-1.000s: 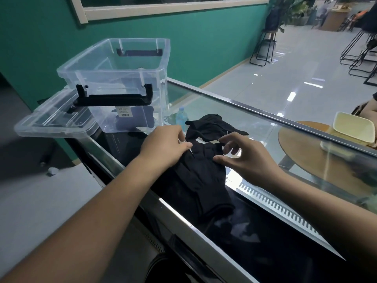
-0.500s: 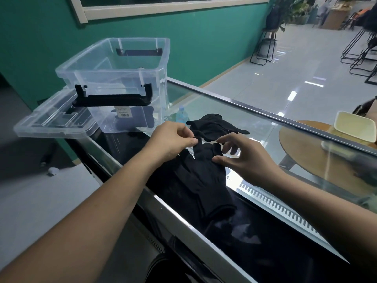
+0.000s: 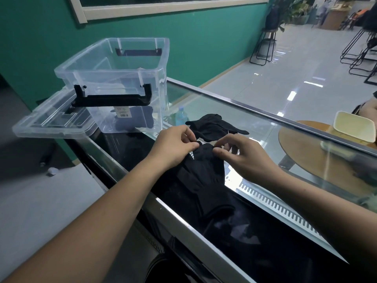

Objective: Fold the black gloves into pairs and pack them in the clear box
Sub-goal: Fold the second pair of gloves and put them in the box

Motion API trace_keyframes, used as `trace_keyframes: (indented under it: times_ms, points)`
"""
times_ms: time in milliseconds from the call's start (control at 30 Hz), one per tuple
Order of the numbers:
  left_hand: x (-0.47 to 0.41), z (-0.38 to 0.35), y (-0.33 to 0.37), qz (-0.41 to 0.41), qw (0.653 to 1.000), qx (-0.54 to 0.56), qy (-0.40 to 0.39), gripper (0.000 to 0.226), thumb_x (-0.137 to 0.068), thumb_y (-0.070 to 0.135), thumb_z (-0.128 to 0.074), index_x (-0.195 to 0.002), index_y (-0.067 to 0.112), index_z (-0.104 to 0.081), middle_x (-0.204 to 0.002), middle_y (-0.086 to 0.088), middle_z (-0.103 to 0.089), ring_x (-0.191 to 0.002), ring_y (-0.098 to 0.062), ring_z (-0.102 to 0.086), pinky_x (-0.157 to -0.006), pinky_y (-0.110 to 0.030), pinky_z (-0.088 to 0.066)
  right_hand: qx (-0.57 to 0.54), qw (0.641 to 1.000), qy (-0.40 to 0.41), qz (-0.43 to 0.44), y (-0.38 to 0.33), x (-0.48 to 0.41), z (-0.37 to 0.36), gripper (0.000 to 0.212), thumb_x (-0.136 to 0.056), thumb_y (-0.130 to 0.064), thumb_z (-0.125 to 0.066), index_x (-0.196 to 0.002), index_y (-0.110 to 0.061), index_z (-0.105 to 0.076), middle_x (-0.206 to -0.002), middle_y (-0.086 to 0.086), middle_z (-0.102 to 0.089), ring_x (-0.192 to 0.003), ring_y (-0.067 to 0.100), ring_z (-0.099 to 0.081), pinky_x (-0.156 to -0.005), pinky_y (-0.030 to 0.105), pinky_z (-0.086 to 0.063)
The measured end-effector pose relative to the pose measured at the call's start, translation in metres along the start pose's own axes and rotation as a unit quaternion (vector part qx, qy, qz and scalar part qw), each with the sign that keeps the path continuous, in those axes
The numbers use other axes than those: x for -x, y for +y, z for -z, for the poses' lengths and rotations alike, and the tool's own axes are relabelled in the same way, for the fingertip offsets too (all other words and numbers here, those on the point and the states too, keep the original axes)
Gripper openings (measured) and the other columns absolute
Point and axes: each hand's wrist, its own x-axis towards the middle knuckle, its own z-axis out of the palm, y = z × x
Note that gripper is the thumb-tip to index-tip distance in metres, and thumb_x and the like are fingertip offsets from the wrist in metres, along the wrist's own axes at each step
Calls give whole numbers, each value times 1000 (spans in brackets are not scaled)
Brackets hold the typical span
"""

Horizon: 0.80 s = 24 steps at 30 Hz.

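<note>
The pairing step is in hand: the far end of a glove (image 3: 201,172), laid on the table (image 3: 265,127), is pinched by both hands, left (image 3: 175,146) and right (image 3: 242,154). More gloves (image 3: 214,127) are heaped just beyond. The box (image 3: 114,82) is set well left, open. A fold toward the cuff is probably called for next.

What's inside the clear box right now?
The clear box looks empty apart from its black handles; a dark shape shows low through its front wall, but whether that lies inside or is a reflection, I cannot tell.
</note>
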Motion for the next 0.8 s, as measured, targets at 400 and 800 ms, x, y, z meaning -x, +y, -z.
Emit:
trace_keyframes:
  times_ms: [400, 800]
  points:
    - [5, -4, 0, -35, 999, -14, 25, 9, -94, 22, -80, -91, 28, -74, -91, 10, -70, -72, 0, -56, -68, -19, -40, -44, 997, 51, -45, 0, -1, -2, 21, -90, -17, -79, -106, -28, -70, -82, -9, -73, -75, 10, -61, -62, 22, -46]
    - [4, -5, 11, -51, 996, -67, 11, 19, -87, 44, -87, -87, 27, -78, -100, 8, -61, -97, -12, -61, -82, -28, -44, 12, 998, 51, -21, -2, 1, -4, 22, -91, -21, -79, -106, -28, -65, -87, -10, -66, -74, 3, -58, -63, 23, -41]
